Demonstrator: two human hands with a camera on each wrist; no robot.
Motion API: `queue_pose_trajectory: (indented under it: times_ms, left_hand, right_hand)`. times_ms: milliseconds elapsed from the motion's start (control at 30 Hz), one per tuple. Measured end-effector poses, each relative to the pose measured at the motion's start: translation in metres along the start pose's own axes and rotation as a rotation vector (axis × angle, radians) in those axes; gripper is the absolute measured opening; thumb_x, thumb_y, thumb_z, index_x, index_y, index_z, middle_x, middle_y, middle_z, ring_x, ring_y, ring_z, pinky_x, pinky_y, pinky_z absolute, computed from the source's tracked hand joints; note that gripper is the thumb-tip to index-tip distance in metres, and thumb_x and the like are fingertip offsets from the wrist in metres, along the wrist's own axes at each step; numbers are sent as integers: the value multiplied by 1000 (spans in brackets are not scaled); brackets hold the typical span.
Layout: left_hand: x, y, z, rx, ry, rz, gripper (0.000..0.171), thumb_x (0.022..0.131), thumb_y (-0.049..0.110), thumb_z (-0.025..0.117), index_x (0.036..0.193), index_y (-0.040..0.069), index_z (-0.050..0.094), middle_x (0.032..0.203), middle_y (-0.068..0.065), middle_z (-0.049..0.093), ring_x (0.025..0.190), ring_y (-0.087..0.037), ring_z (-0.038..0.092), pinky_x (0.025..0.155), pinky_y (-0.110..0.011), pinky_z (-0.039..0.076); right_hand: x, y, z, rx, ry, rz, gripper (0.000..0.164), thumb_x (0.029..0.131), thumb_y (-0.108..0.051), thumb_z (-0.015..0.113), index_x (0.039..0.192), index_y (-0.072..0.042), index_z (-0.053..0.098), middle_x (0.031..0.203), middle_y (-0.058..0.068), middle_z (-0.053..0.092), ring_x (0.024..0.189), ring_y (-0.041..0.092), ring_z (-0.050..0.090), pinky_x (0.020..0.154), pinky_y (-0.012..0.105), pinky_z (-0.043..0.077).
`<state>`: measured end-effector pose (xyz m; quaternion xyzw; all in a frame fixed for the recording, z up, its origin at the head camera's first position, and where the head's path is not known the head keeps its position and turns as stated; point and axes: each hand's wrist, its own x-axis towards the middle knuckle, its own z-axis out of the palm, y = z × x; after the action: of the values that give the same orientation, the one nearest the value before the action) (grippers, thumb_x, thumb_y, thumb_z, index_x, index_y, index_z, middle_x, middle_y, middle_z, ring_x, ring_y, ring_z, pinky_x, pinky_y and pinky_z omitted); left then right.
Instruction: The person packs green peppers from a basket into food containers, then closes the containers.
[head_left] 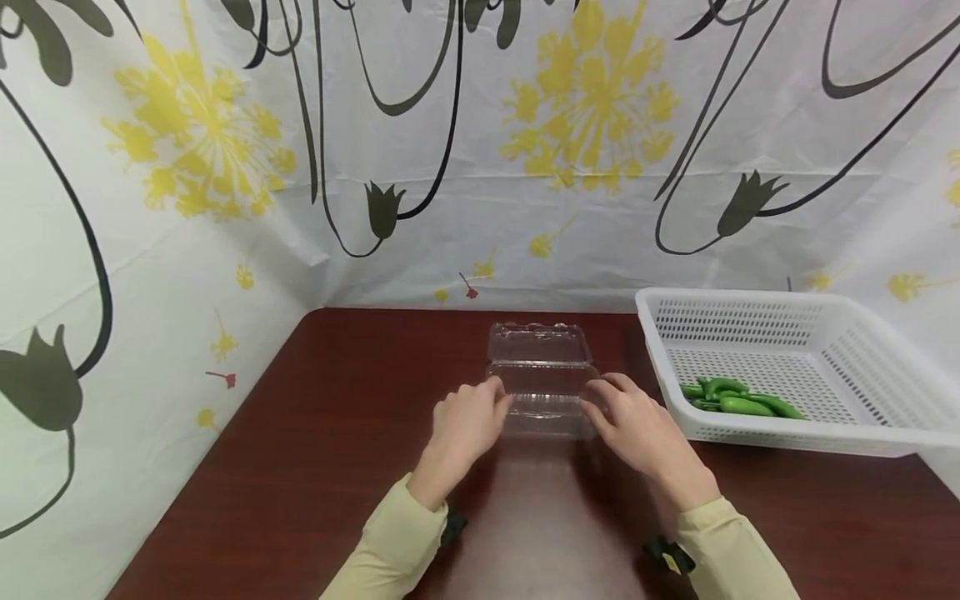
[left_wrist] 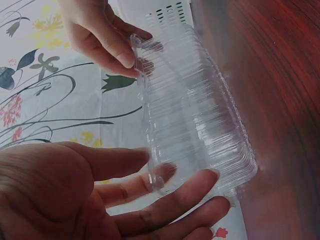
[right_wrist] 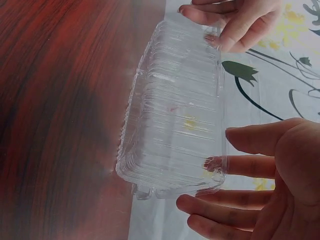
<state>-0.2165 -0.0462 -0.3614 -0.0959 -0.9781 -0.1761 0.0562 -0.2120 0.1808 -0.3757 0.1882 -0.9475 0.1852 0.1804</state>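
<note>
A clear plastic clamshell box (head_left: 545, 379) stands unfolded over the dark red table, its lid (head_left: 538, 344) laid back on the far side. My left hand (head_left: 468, 421) pinches the near left corner of the rim between thumb and index finger. At the near right corner, my right hand (head_left: 637, 425) holds the same rim in a like pinch. Both wrist views show the ribbed wall of the box (left_wrist: 200, 115), tilted there, with thumbs on one side of the rim and index fingertips seen through the plastic. The other fingers spread loosely beside it.
To the right sits a white perforated basket (head_left: 735, 298) with several green peppers (head_left: 742, 405) at its near left. Behind the table (head_left: 337, 417) hangs a white flower-printed cloth (head_left: 465, 150), which also runs along the left side.
</note>
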Motion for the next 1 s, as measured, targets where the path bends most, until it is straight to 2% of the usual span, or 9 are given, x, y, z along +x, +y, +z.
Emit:
queue_pose_trajectory:
  times_ms: [167,367,633,1000]
  left_hand:
    - [0,-3,0,-24,-53,-29,22,88,38,59,88,16,58,60,6,50,49,-14,48,43,-28,37]
    - [2,-7,3,-44,-55,-18,25,83,39,66,83,15,59,64,5,52,50,-12,48,42,-26,37]
    - [4,-10,3,-45,-93,-22,30,78,41,70,87,14,61,72,3,56,53,-14,49,44,-27,38]
    - [4,-12,3,-85,-109,-28,30,75,38,74,86,14,60,71,3,57,52,-14,48,45,-27,38]
  right_hand:
    - [0,1,2,3,-15,-3,28,86,-25,63,108,-8,63,110,13,56,92,29,60,75,49,48]
    - [-1,3,1,4,-45,19,30,85,-22,64,110,-7,61,112,15,55,92,34,60,73,52,47]
    - [0,5,1,10,-59,10,32,84,-19,64,111,-3,60,112,17,54,95,35,58,75,52,47]
    - [0,8,3,8,-60,-11,34,78,-9,69,109,0,61,109,19,55,93,35,58,75,50,48]
